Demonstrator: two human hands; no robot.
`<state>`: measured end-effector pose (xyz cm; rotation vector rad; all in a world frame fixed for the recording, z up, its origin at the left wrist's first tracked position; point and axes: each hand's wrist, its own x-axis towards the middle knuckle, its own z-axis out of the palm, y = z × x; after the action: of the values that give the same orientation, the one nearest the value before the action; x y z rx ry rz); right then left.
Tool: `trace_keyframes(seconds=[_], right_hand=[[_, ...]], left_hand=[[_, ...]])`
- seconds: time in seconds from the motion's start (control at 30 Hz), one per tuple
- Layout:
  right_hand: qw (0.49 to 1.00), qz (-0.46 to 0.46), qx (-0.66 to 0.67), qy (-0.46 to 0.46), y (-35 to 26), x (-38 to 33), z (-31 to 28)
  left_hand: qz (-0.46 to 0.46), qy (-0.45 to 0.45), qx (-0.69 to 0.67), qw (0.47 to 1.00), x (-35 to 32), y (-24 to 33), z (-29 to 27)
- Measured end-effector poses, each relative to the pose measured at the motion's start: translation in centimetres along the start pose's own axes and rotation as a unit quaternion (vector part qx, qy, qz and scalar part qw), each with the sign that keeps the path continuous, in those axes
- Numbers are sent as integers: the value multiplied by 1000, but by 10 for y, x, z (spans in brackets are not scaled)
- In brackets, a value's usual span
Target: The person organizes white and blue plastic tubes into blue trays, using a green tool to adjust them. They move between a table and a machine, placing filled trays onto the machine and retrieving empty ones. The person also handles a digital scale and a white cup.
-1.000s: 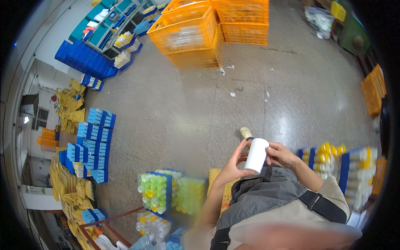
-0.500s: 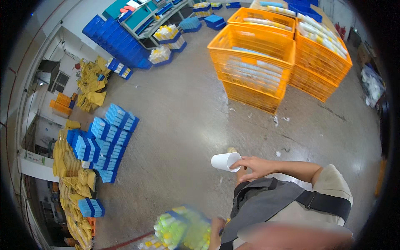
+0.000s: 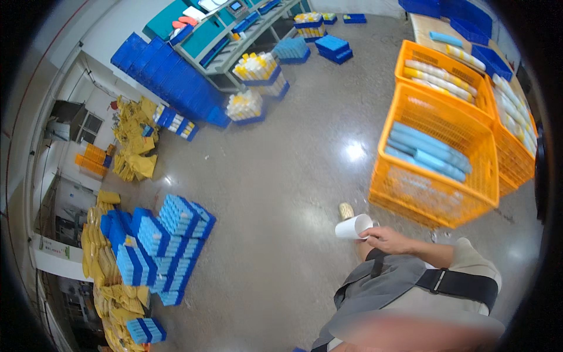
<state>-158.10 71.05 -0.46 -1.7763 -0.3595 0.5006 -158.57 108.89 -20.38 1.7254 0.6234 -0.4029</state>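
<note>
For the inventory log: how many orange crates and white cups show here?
Orange crates: 3
White cup, held in the right hand: 1
Total: 4

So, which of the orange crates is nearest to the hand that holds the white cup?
The orange crate with light blue rolls inside, closest to the right hand and the white cup. The other orange crates stand behind it and hold yellow and whitish rolls.
</note>
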Motion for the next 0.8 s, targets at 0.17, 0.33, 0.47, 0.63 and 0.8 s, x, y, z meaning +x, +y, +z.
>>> trace_keyframes(seconds=[0.17, 0.33, 0.47, 0.63, 0.8], right_hand=[[996, -60, -59, 5, -37, 254, -112], [989, -128, -68, 19, -110, 459, -225], [973, -192, -122, 29, -99, 621, -310], [984, -46, -168, 32, -65, 806, -429], [993, 61, -26, 100, -87, 939, -568]], left_hand=[[-37, 14, -15, 999, 184, 145, 4], [-148, 60, -42, 986, 317, 218, -13], [-218, 100, -77, 968, 459, 257, -10], [-248, 117, -113, 955, 665, 332, 11], [-35, 34, -2, 999, 888, 610, 79]])
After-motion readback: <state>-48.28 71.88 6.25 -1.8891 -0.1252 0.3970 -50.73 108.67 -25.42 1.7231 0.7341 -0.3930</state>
